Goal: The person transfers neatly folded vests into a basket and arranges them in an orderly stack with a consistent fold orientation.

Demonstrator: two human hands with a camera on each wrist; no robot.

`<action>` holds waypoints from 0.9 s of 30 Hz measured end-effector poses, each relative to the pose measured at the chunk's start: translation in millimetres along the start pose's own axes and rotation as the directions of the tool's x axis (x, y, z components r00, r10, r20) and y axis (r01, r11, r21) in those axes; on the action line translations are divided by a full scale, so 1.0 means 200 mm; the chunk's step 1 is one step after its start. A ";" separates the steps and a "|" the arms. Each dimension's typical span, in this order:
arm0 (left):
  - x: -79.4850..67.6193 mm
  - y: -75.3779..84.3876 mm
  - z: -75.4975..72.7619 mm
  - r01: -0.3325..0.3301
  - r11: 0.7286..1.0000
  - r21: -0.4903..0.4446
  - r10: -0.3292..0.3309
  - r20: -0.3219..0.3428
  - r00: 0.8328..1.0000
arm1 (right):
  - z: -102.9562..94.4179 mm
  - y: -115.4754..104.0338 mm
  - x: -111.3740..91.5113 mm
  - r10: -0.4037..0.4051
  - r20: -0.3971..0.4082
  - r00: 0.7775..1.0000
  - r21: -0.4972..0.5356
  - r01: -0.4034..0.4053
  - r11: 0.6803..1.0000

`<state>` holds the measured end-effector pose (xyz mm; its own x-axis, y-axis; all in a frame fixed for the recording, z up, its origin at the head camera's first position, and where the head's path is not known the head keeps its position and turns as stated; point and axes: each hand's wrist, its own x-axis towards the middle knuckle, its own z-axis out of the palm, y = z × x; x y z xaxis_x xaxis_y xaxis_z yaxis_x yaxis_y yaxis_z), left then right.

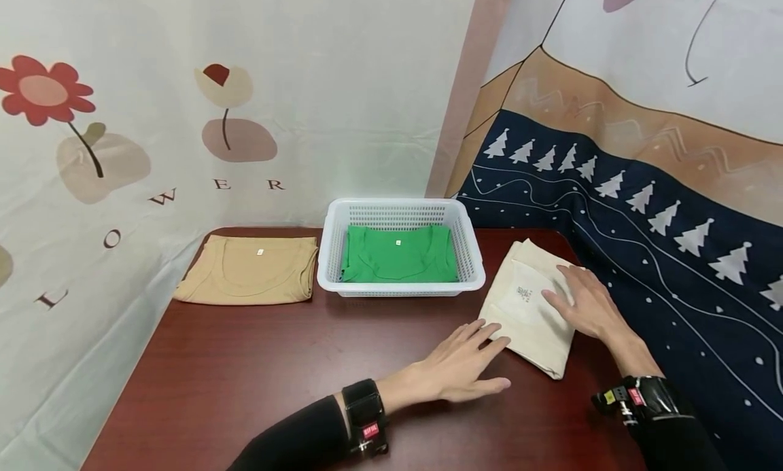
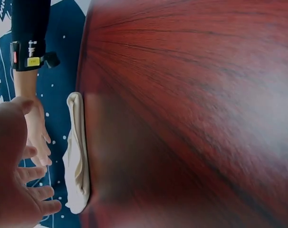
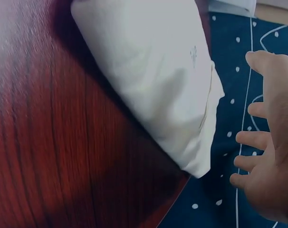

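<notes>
A folded cream cloth [image 1: 529,304] with a small grey print lies slanted at the right side of the table. My right hand [image 1: 586,301], fingers spread, is over its right edge in the head view. At its lower left corner are the fingertips of my left hand [image 1: 461,363], whose fingers are straight and thumb stands apart. The left wrist view shows the cloth [image 2: 76,154] edge-on, beyond the left palm [image 2: 8,166]. In the right wrist view the cloth [image 3: 153,80] lies beside the spread right hand [image 3: 272,142]. Neither hand grips anything.
A white perforated basket [image 1: 400,289] at the back middle holds a folded green shirt [image 1: 397,257]. Left of it lies a folded tan shirt [image 1: 251,270]. The dark red table [image 1: 257,369] meets a navy tree-patterned curtain [image 1: 660,253] on the right and a pale flowered one [image 1: 355,104] behind.
</notes>
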<state>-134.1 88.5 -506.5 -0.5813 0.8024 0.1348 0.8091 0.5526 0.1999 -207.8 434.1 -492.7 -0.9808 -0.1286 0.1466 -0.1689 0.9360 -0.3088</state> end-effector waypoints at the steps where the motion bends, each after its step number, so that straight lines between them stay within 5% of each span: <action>1: 0.01 0.00 0.01 0.009 1.000 -0.023 -0.009 0.014 1.000 | 0.00 0.01 0.01 0.005 0.004 1.000 0.000 -0.005 1.000; 12: 0.10 0.05 0.04 0.151 0.965 -0.213 -0.136 0.083 0.987 | -0.03 0.12 0.09 0.082 0.100 0.992 -0.003 -0.082 0.997; 18: 0.15 0.07 0.05 0.234 0.945 -0.228 -0.222 0.076 0.972 | -0.03 0.17 0.14 0.095 0.131 0.987 -0.015 -0.094 0.995; 27: 0.20 0.08 0.06 0.366 0.896 -0.253 -0.355 0.089 0.931 | -0.03 0.20 0.21 0.196 0.238 0.951 -0.021 -0.197 0.980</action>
<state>-144.5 132.2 -509.6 -0.8207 0.5706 -0.0314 0.4905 0.7315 0.4736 -255.8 468.5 -493.1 -0.9893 -0.0171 -0.1452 0.0294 0.9497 -0.3119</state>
